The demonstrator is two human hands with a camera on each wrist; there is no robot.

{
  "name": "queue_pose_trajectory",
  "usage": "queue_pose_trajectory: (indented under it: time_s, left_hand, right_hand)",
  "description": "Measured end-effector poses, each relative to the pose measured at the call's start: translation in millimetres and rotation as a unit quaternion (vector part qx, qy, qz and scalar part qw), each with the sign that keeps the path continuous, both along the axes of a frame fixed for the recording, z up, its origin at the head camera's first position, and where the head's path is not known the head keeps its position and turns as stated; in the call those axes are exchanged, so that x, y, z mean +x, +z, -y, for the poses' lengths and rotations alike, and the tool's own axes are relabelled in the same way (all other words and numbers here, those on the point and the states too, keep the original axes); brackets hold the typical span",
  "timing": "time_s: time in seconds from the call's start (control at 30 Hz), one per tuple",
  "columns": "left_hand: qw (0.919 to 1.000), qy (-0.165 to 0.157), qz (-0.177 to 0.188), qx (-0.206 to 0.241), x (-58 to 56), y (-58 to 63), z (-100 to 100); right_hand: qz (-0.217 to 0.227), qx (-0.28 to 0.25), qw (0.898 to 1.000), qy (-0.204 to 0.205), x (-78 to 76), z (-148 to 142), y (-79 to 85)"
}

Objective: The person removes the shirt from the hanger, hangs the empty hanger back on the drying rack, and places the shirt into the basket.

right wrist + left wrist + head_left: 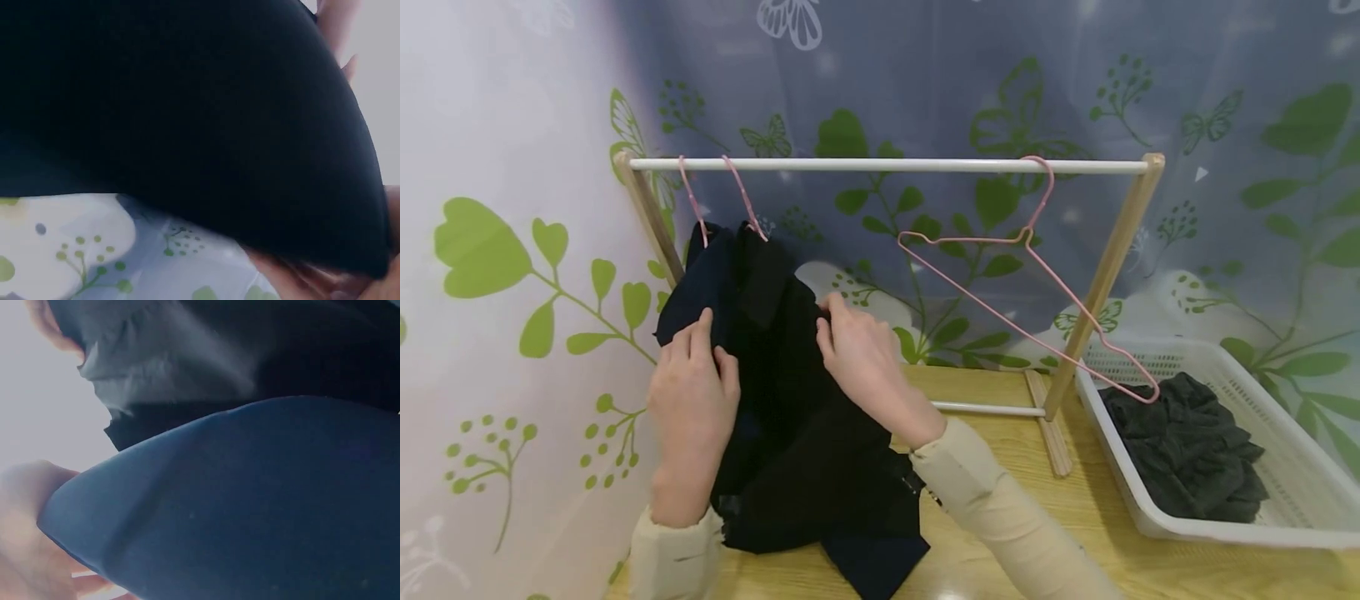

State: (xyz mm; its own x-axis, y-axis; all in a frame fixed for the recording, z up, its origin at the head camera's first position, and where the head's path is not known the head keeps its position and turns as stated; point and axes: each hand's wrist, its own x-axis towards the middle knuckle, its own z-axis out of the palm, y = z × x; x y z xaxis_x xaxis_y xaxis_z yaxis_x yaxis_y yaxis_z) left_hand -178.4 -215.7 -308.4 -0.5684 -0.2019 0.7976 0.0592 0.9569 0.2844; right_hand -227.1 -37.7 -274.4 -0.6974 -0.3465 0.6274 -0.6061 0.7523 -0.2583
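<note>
Two dark garments hang at the left on pink hangers (745, 196): a navy garment (696, 287) and, in front of it, a black garment (812, 433), whose lower part spreads over the tabletop. My left hand (692, 400) holds the dark cloth at its left side, index finger extended. In the left wrist view the tip of the navy cloth (206, 506) lies within that hand (28, 531). My right hand (865, 354) pinches the black garment's right shoulder edge between thumb and fingers. In the right wrist view black cloth (219, 112) hides much of this hand (312, 278).
A white rail (887, 165) on wooden posts (1105, 275) carries the hangers. One bare pink hanger (970, 292) hangs at its right. A white basket (1292, 433) with a crumpled dark grey garment (1187, 450) stands at the right. Behind is a leaf-patterned curtain (910, 75).
</note>
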Motion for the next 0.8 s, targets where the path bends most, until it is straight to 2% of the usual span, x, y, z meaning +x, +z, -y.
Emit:
queue_pose_trajectory:
  time_s: [0.1,0.3,0.57,0.8]
  left_hand:
    - [1.0,-0.003,0.001,0.002,0.2,0.4,0.3]
    - [1.0,-0.005,0.0,0.007,-0.4,-0.5,0.5]
    - [0.9996,-0.003,-0.015,0.023,-1.3,-2.9,6.2]
    - [0.9991,-0.001,-0.028,0.031,0.6,-4.4,12.9]
  right_hand:
    - [-0.039,-0.012,0.999,-0.022,-4.3,-4.1,-2.6]
    - [-0.102,-0.015,0.994,-0.028,-10.2,-16.7,-1.4]
    - [-0.113,-0.043,0.992,-0.029,-9.4,-57.3,7.6]
    - [-0.128,-0.067,0.989,-0.027,-10.1,-101.7,-6.7]
